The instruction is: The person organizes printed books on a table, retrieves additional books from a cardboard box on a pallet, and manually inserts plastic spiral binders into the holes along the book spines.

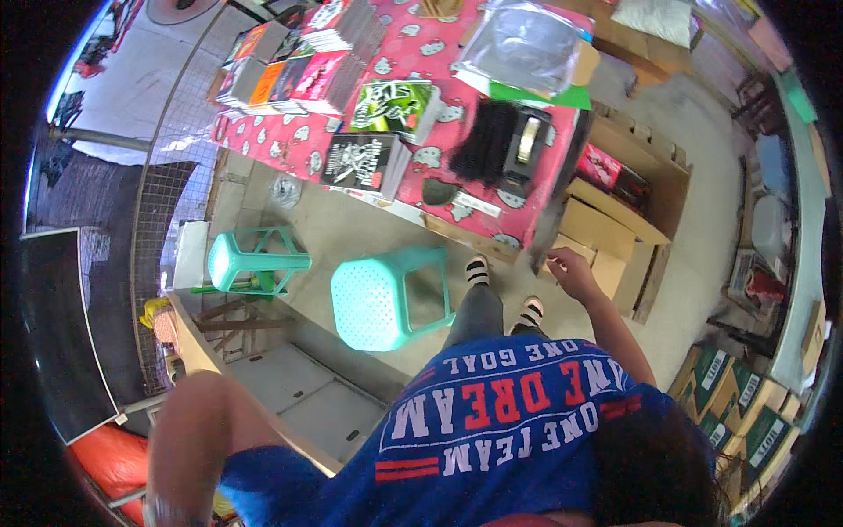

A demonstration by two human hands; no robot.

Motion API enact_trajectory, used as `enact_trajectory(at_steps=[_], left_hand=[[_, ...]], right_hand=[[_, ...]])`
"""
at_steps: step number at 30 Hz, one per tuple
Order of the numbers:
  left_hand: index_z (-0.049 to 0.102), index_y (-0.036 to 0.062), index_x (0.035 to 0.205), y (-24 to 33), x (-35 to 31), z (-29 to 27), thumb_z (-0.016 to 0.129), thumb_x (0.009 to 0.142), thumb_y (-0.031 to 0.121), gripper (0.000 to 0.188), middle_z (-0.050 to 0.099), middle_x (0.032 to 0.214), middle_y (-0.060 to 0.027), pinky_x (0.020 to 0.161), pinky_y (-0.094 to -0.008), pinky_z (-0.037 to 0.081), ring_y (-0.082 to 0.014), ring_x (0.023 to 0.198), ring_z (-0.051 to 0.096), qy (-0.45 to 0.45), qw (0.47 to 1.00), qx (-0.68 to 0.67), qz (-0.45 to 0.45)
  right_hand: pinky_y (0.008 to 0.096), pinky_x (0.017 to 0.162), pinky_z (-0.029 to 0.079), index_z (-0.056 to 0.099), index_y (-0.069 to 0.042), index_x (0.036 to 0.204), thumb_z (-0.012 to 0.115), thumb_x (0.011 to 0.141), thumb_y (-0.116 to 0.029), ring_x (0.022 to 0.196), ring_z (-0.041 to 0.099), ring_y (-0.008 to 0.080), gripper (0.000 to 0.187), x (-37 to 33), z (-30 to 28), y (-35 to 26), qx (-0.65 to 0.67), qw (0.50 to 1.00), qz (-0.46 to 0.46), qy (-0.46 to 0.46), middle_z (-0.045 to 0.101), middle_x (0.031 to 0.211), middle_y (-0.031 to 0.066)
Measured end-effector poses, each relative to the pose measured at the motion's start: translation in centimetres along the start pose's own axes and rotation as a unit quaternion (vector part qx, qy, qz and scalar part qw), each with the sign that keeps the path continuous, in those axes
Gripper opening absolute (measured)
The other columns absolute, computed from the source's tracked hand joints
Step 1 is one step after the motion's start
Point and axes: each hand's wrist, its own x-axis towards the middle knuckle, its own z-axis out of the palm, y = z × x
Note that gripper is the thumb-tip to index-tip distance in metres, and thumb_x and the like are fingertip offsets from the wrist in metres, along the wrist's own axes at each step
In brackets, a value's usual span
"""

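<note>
My right hand (572,270) hangs in front of an opened cardboard box (672,189), close to the table's right corner. Its fingers are loosely bent and apart, with nothing visible between them. Inside the box lie red and dark packages (606,169) and a cardboard flap piece (593,230). My left arm (198,422) is bent at the lower left; its hand is out of view. On the table nearest my right hand are a black device with a shiny strip (527,145), a black furry-looking item (480,145) and a small dark object (439,191).
The table has a pink patterned cover (290,132) and bears stacks of books (316,79), a green-covered pile (393,107) and a black-covered pile (362,162). Two turquoise plastic stools (369,303) stand at left. A wooden-edged cabinet (307,400) is beside me; cartons (738,395) are stacked at right.
</note>
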Motion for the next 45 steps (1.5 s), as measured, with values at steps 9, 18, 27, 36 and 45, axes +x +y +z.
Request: enact_trajectory(at_steps=[9,18,27,36,45], left_hand=[[0.059,0.0093,0.110,-15.8,-35.7,-23.5,0.055,0.092,0.028,0.027,0.060,0.098,-0.0011,0.082,-0.0317,0.044,-0.0155,0.085,0.054,0.711,0.662,0.148,-0.185],[0.062,0.0073,0.113,-31.7,-52.5,-31.5,0.058,0.085,0.044,0.046,0.062,0.103,-0.0088,0.067,-0.0346,0.048,-0.0188,0.084,0.056,0.241,0.527,0.108,-0.808],[0.052,0.0078,0.124,-31.2,-52.6,-32.9,0.050,0.091,0.041,0.047,0.057,0.123,-0.0095,0.076,-0.0409,0.050,-0.0247,0.100,0.060,0.325,0.517,0.087,-0.787],[0.051,0.0268,0.131,-34.6,-53.9,-30.7,0.059,0.083,0.045,0.052,0.035,0.145,-0.0107,0.102,-0.0599,0.029,-0.0354,0.133,0.032,-0.176,0.453,0.352,-0.800],[0.046,0.0308,0.135,-44.7,-54.0,-31.3,0.051,0.085,0.050,0.053,0.020,0.152,-0.0013,0.094,-0.0782,0.000,-0.0339,0.140,0.011,-0.437,0.406,0.381,-0.707]], right_hand=[[0.0299,0.073,0.050,0.065,-0.003,0.103,0.061,0.086,-0.012,0.078,0.064,0.0207,0.020,10.8,2.0,-7.3,0.031,0.993,-0.004,0.112,0.065,0.091,0.0133],[0.0397,0.072,0.051,0.063,0.001,0.091,0.062,0.081,-0.008,0.084,0.065,0.0338,0.013,29.7,6.7,-14.5,-0.070,0.954,-0.036,0.290,0.064,0.087,0.0189],[0.0439,0.074,0.055,0.046,-0.004,0.119,0.063,0.082,-0.025,0.089,0.064,0.0363,0.046,36.8,10.8,-13.0,-0.297,0.931,0.165,0.133,0.062,0.100,0.0198],[0.0454,0.076,0.053,0.041,-0.009,0.125,0.063,0.079,-0.018,0.097,0.062,0.0346,0.052,37.9,11.6,-12.1,-0.357,0.914,0.178,0.080,0.061,0.105,0.0171],[0.0460,0.073,0.054,0.043,-0.011,0.127,0.061,0.079,-0.015,0.094,0.062,0.0324,0.052,37.4,11.9,-12.9,-0.404,0.893,0.183,0.079,0.063,0.099,0.0148]])
